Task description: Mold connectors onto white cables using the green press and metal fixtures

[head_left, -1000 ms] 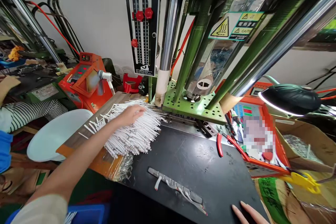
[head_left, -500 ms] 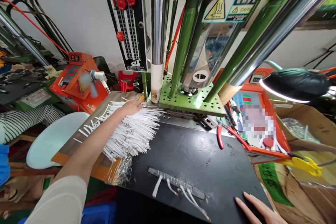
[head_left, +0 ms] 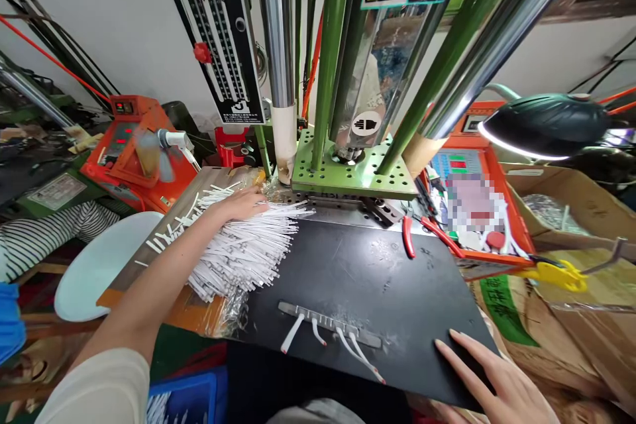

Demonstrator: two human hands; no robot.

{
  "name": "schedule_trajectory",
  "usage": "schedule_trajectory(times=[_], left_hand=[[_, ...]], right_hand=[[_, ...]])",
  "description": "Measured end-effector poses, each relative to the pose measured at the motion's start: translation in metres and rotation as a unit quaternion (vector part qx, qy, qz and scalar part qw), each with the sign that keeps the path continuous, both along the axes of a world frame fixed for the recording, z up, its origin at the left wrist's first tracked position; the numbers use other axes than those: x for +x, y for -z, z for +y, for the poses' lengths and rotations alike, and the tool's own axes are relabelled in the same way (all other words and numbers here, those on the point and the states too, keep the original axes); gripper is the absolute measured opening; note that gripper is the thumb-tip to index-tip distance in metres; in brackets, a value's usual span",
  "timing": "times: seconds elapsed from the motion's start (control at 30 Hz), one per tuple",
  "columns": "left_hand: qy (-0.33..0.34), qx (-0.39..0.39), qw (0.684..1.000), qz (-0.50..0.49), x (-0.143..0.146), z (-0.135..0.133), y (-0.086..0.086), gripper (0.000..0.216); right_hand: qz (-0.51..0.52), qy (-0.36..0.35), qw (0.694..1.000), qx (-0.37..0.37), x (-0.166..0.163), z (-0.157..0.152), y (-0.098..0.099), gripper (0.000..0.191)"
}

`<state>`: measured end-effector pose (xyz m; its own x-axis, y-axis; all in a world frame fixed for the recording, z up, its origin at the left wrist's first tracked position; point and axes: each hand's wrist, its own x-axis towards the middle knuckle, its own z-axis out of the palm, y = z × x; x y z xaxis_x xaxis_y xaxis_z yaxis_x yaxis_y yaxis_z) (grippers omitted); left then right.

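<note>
My left hand (head_left: 241, 203) rests on top of a big pile of thin white wire pieces (head_left: 238, 248) lying on a wooden board; its fingers curl over the far strands, and I cannot see whether any are pinched. My right hand (head_left: 489, 374) lies flat, fingers spread, on the near right corner of the black work plate (head_left: 377, 285). On the plate's front lies a grey metal strip fixture (head_left: 330, 323) with several white wires with red tips sticking out of it.
A green moulding press (head_left: 348, 172) with steel columns rises behind the plate. Red-handled cutters (head_left: 422, 232) lie at its right, next to an orange control box (head_left: 472, 205) and a black lamp (head_left: 546, 122). Cardboard boxes stand right; a white bowl (head_left: 99, 265) and another person's striped sleeve (head_left: 44, 238) are left.
The view has tilted down and closer. My left hand slid a little along the far edge of the wire pile. My right hand moved further onto the black plate.
</note>
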<state>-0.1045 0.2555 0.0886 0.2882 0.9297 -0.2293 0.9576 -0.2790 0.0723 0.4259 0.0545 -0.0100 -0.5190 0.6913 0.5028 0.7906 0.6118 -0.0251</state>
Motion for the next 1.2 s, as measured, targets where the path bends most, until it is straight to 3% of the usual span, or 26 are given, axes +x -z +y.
schedule_trajectory(times=[0.2,0.33,0.5,0.6,0.7,0.83,1.03,1.1,1.2], left_hand=[[-0.014,0.065,0.998,-0.021,0.007,0.003,-0.001,0.053],[-0.028,0.150,0.987,-0.051,0.018,-0.015,-0.013,0.043],[-0.051,0.240,0.966,-0.081,0.035,-0.093,-0.011,0.045],[0.022,0.292,0.946,-0.136,0.051,-0.152,0.006,0.031],[0.107,0.244,0.948,-0.175,0.072,-0.197,0.021,0.034],[0.133,0.211,0.948,-0.198,0.102,-0.221,0.032,0.037],[0.045,0.311,0.912,-0.264,0.127,-0.227,0.055,0.026],[-0.005,0.328,0.877,-0.351,0.131,-0.232,0.070,0.017],[-0.130,0.307,0.815,-0.474,0.144,-0.257,0.091,0.013]], right_hand=[[0.004,0.014,0.999,-0.045,-0.004,-0.006,-0.004,0.067],[0.014,0.032,0.996,-0.079,-0.007,-0.010,-0.008,0.059],[0.013,0.046,0.994,-0.097,-0.009,-0.013,-0.008,0.058],[0.017,0.047,0.993,-0.108,-0.007,-0.014,-0.008,0.060],[0.033,0.036,0.990,-0.129,-0.006,-0.014,-0.011,0.059],[0.084,-0.009,0.986,-0.141,-0.020,-0.013,-0.017,0.050],[0.170,0.002,0.982,-0.088,-0.049,-0.014,-0.012,0.027],[0.211,0.023,0.975,-0.067,-0.052,-0.019,-0.006,0.029],[0.246,0.049,0.967,-0.029,-0.058,-0.039,0.001,0.047]])
